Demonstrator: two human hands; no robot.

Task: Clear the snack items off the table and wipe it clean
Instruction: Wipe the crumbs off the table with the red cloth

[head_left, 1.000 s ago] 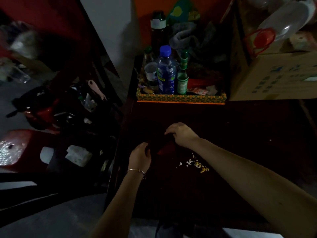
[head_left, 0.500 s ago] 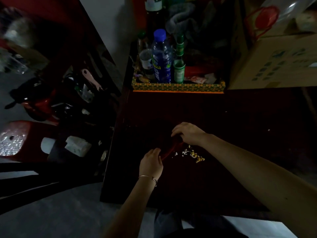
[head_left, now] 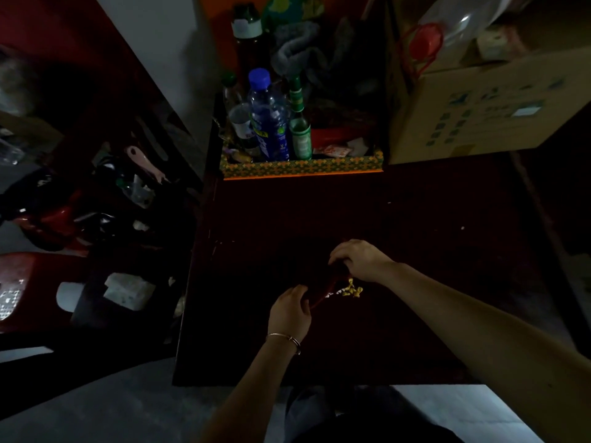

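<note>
The red sheet [head_left: 327, 290], cloth or wrapper I cannot tell in this dim light, lies near the middle of the dark table [head_left: 415, 238], stretched between my hands. My left hand [head_left: 289, 310] pinches its near end and my right hand [head_left: 359, 260] curls over its far end. Yellow crumbs [head_left: 351, 290] sit just beside it. A patterned tray [head_left: 300, 166] of bottles stands well beyond.

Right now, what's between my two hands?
In the head view, a red strip, likely a cloth, runs from the left hand to the right hand, both gripping it. Yellow crumbs lie just beside it on the table.
</note>
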